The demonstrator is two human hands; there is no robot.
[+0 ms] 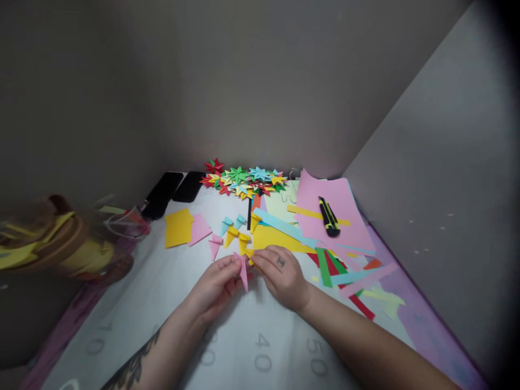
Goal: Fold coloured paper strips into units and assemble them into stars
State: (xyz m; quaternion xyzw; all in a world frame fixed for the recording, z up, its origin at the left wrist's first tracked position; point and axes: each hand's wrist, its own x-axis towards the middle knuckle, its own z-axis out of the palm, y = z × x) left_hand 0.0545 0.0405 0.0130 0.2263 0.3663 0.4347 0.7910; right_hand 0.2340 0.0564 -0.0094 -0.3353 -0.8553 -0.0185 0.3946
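Observation:
My left hand [221,284] pinches a pink folded paper piece [244,275], its pointed end hanging down. Close beside it, my right hand [282,276] has its fingers closed on a yellow folded paper piece [249,255]. The two pieces are side by side; whether they are joined I cannot tell. Just beyond my fingers lie more folded pieces: a pink one [215,245], yellow ones [231,235] and light blue ones [226,225]. Yellow paper squares [179,227] and pink paper squares [199,229] lie to the left of them.
Folded paper stars [239,176] are heaped along the back wall. A utility knife [329,216] rests on pink paper sheets [353,216] at the right, with coloured strips [365,279] nearer me. Two black phones [189,187] lie back left, near a yellow-and-brown object [77,244].

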